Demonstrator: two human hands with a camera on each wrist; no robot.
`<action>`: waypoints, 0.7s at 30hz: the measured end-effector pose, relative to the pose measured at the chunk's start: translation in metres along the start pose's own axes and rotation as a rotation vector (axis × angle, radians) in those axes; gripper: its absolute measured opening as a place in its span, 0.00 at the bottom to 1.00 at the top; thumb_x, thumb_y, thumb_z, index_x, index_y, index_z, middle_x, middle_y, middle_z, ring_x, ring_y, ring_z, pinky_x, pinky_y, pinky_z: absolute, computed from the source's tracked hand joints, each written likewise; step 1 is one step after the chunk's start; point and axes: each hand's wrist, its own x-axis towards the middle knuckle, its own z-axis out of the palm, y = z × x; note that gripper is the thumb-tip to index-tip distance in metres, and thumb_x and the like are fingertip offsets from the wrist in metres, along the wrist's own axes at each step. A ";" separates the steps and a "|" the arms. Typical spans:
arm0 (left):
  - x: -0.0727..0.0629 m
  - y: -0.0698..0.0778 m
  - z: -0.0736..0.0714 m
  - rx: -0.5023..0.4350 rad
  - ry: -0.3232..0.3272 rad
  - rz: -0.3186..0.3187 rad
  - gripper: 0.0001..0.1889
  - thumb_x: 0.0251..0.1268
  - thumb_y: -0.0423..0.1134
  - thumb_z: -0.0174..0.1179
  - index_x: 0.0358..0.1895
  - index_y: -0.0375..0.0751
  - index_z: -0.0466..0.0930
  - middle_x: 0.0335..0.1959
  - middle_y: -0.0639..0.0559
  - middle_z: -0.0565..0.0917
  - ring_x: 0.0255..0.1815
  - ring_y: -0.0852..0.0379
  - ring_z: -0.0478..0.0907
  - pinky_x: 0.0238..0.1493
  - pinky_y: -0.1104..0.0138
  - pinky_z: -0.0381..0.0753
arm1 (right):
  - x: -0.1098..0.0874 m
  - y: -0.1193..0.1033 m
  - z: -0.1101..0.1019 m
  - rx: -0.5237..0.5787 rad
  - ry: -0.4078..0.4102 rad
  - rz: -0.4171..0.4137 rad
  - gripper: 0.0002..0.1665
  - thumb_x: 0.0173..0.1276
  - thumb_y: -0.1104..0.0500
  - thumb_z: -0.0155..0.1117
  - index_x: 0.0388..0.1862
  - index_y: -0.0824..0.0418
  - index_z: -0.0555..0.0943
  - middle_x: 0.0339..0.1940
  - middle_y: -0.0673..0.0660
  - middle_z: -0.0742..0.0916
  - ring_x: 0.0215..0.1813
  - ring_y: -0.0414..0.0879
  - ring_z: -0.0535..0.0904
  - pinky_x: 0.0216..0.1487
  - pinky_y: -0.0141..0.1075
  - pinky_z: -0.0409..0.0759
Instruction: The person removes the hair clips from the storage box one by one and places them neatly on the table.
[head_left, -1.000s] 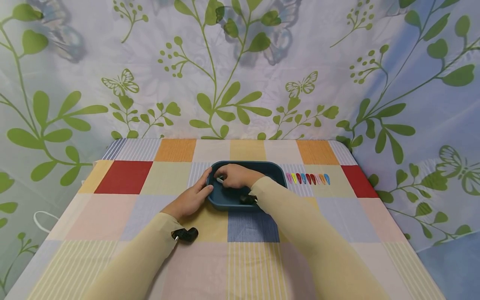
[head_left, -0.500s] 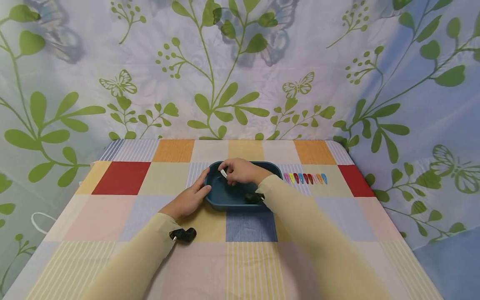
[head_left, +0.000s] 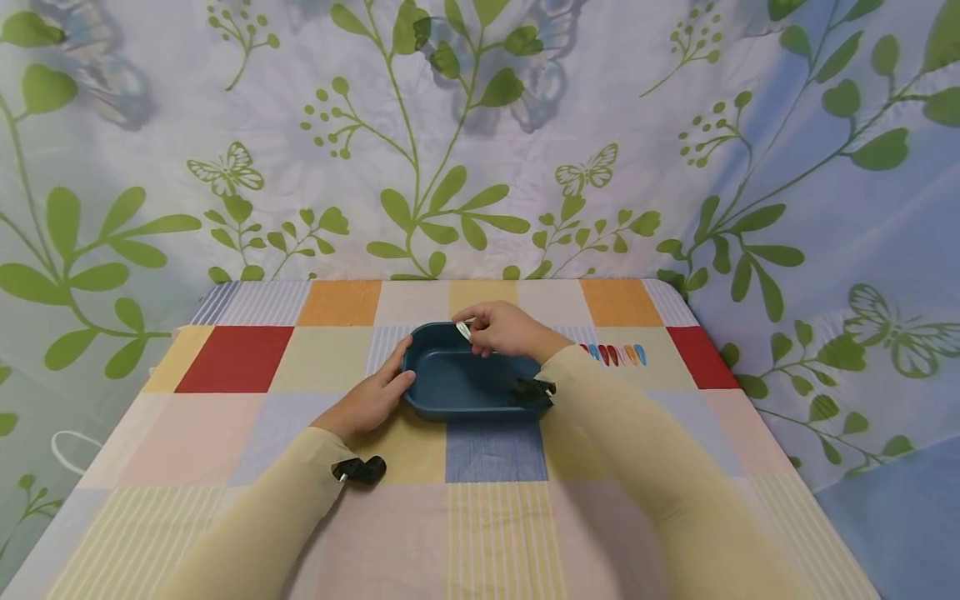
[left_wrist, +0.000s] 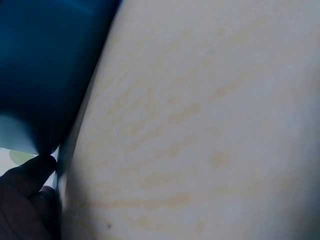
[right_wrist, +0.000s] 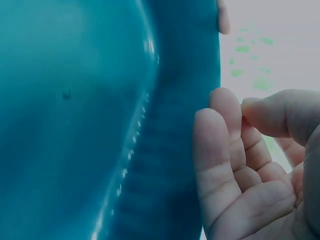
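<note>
A dark blue plastic tray [head_left: 461, 387] with rounded corners sits on the patchwork cloth, its inside bare where visible. My left hand [head_left: 367, 400] rests against its left side, fingers straight along the outer wall and thumb near the rim. Over the tray's far edge, my right hand [head_left: 510, 329] pinches a small white hair clip [head_left: 463, 331] between thumb and fingers. In the right wrist view the right hand's fingers [right_wrist: 212, 140] show beside the tray wall [right_wrist: 185, 65], while the clip is hidden there. The left wrist view catches only fingertips [left_wrist: 42, 167] at the tray's corner.
A row of colourful hair clips [head_left: 615, 355] lies right of the tray, partly covered by the right sleeve. Black wrist devices [head_left: 360, 471] stick out at both cuffs. A leaf-patterned curtain [head_left: 300, 167] hangs behind the table.
My right hand has risen from the tray's left end and moved right toward its far rim, with the white hair clip in its fingers. The left hand stays at the tray's side.
</note>
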 end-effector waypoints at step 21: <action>0.001 -0.002 0.001 0.008 -0.001 0.004 0.35 0.88 0.53 0.41 0.87 0.68 0.34 0.89 0.48 0.43 0.87 0.36 0.47 0.83 0.37 0.50 | -0.069 0.051 -0.077 0.024 0.222 0.129 0.28 0.80 0.61 0.58 0.76 0.57 0.75 0.53 0.66 0.88 0.48 0.60 0.88 0.50 0.44 0.89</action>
